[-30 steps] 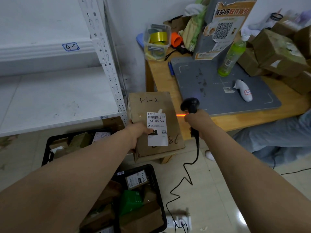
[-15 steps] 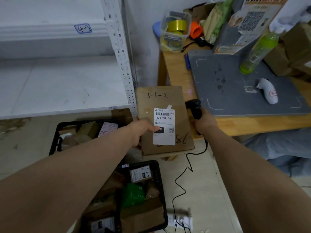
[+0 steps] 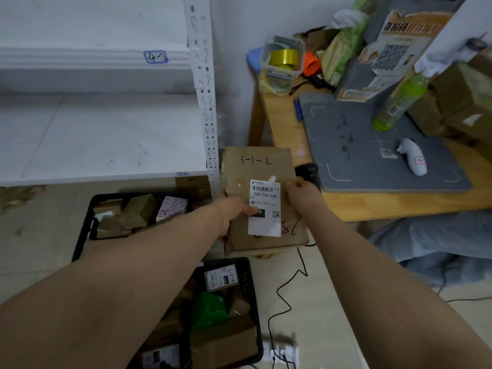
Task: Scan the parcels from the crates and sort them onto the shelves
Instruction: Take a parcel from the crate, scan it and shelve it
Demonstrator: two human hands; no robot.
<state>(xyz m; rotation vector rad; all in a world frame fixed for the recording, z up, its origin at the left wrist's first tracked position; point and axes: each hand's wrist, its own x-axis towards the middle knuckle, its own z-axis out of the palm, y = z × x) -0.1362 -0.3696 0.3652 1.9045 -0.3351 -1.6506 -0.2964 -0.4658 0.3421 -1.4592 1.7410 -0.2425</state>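
Note:
A brown cardboard parcel [image 3: 255,166] marked "3-1-2" carries a white barcode label [image 3: 265,206]. My left hand [image 3: 231,211] grips its left edge, thumb on the label's lower corner. My right hand [image 3: 303,195] is against the parcel's right edge, fingers curled round the handle of a black corded scanner [image 3: 307,170]; only the scanner's head shows behind the parcel. Two black crates with several parcels stand on the floor, one under the shelf [image 3: 85,222] and one nearer me [image 3: 250,288]. The white shelf [image 3: 106,177] tagged "4-2" is to the left.
The shelf's perforated post [image 3: 205,102] stands just left of the parcel. A wooden table [image 3: 282,129] at right holds a grey mat [image 3: 359,155], a white scanner [image 3: 412,159], a green bottle [image 3: 399,102] and boxes. The scanner cable [image 3: 287,294] runs to a power strip [image 3: 279,350].
The scanner's orange light has gone out. My right hand with the scanner has closed in from beside the parcel to its right edge. My left hand keeps hold of the parcel.

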